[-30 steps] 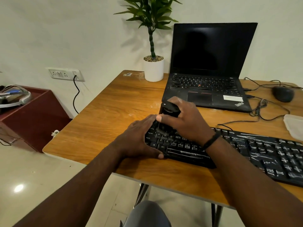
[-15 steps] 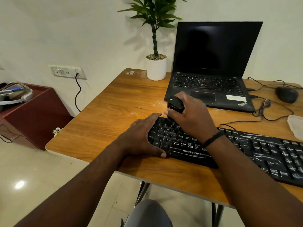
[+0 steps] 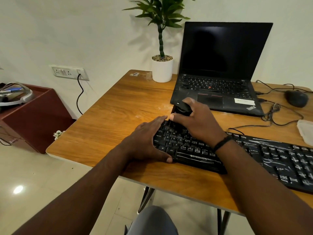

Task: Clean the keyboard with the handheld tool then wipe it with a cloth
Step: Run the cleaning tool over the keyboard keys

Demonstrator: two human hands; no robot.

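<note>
Wooden desk [image 3: 108, 119] | keyboard [image 3: 254, 155] lengthwise left-right | left hand [image 3: 145, 141] flat, steadying end | right hand [image 3: 196, 121] gripping handheld tool [image 3: 181, 108]

Both forearms are reaching in from 6 o'clock. The left hand [image 3: 145, 141] is lying palm down, fingers straight and pointing toward 1 o'clock, thumb stretched toward 3 o'clock. The right hand [image 3: 198, 122], at its 2 o'clock, is curling its fingers, a dark band circling the wrist.

The right hand [image 3: 196, 119] has carried the handheld tool [image 3: 180, 109] from mid-keys toward the keyboard [image 3: 194, 150]'s far edge; its grip is unchanged.
</note>
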